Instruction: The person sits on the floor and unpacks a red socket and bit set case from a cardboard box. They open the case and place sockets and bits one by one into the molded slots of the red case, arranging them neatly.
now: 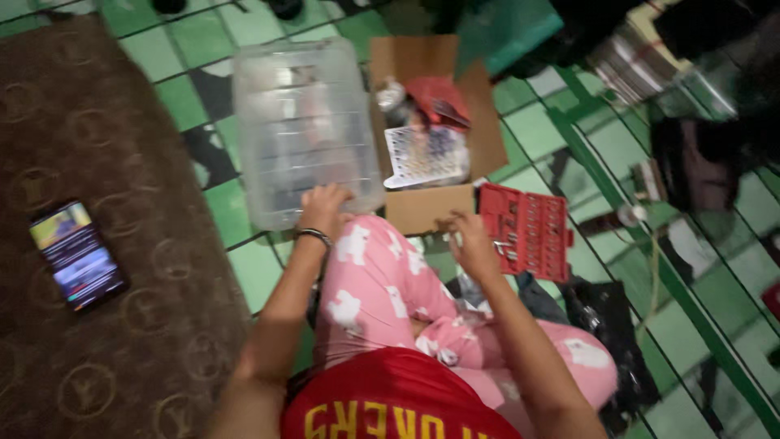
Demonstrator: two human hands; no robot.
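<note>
**Left hand on the clear tub, right hand by the red tool case**

The person is sitting cross-legged on the green tiled floor [244, 272], pink patterned trousers filling the near part of the view. The clear plastic tub [302, 130], lying just beyond the knees, is serving as the landmark here.

The left hand [323, 207], a bracelet at its wrist, is resting on the tub's near edge, fingers curled over the rim; how tightly it is gripping cannot be told through the blur. The tub is looking empty, thin-walled and light, likely to flex if squeezed in the middle and smooth enough to slip, so the stiffer rim or a corner seems the better place to take hold.

To the right of the tub's near corner, the right hand [471, 244] is hovering with fingers loosely bent, holding nothing that can be made out, just beside the open red tool case [528, 228]. That case is appearing rigid and heavier, with small loose metal pieces.

Immediately right of the tub, a cardboard box [426, 207] is holding a white perforated tray [426, 156] and a red packet [439, 99]. Well to the tub's left, a lit phone [77, 254] is lying on the brown rug [97, 146].
</note>
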